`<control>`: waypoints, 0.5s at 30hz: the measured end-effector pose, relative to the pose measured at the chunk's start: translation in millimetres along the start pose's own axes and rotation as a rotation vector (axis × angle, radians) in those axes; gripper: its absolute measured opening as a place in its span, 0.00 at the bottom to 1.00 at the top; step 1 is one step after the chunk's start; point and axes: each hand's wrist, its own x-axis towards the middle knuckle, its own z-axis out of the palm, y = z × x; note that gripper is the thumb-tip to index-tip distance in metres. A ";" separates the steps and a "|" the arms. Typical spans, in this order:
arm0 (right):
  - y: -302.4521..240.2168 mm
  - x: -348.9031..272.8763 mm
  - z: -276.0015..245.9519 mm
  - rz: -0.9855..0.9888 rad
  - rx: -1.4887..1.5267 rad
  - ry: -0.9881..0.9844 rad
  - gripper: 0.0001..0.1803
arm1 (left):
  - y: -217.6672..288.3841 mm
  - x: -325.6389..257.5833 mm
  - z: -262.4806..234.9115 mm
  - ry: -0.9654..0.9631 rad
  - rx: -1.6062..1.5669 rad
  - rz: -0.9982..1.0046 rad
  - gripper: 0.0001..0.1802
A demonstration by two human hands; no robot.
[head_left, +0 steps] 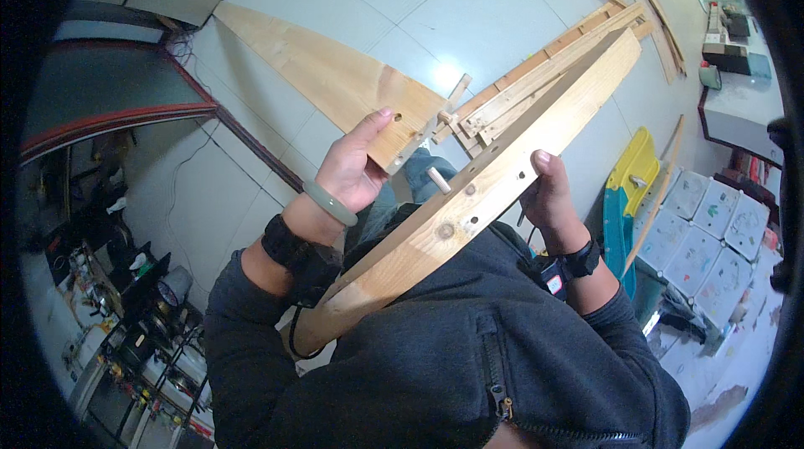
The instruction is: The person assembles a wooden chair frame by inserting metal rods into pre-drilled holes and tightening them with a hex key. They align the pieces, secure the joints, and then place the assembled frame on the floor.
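Observation:
My left hand (pixel 352 166) is closed on the near end of a wide wooden board (pixel 310 59), its thumb on top beside a drilled hole. The board stretches away to the far left. My right hand (pixel 550 198) grips a long thick wooden beam (pixel 419 258), which slants across my body from lower left to upper right. Several holes are drilled in the beam's face, and my right thumb presses beside one. A short wooden dowel (pixel 438 180) sticks out of the beam's far side toward the board. The two pieces stand apart, with a narrow gap at the dowel.
A stack of wooden slats (pixel 536 72) lies on the tiled floor behind the beam. At right are a yellow and teal plastic piece (pixel 630 168), a leaning wooden stick (pixel 656 206) and a tiled white surface (pixel 691 239). A cluttered rack (pixel 151 365) stands at lower left.

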 end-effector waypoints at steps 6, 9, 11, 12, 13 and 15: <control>-14.7 8.6 -24.2 -0.031 0.091 -0.139 0.30 | -0.5 -16.2 24.2 0.119 0.039 0.110 0.10; -18.9 7.7 -34.4 -0.094 0.105 -0.119 0.33 | 6.4 -25.6 25.3 0.192 0.078 0.153 0.08; -24.2 8.5 -44.6 -0.150 0.164 -0.144 0.35 | 15.7 -35.4 23.5 0.179 0.128 0.169 0.10; -26.4 10.2 -49.9 -0.229 0.218 -0.171 0.40 | 20.8 -40.8 22.9 0.180 0.125 0.174 0.10; -30.8 11.8 -57.4 -0.195 0.192 -0.079 0.43 | 26.7 -47.9 22.2 0.179 0.146 0.181 0.10; -38.7 19.0 -72.0 -0.282 0.214 0.027 0.46 | 40.3 -64.8 22.4 0.187 0.176 0.206 0.10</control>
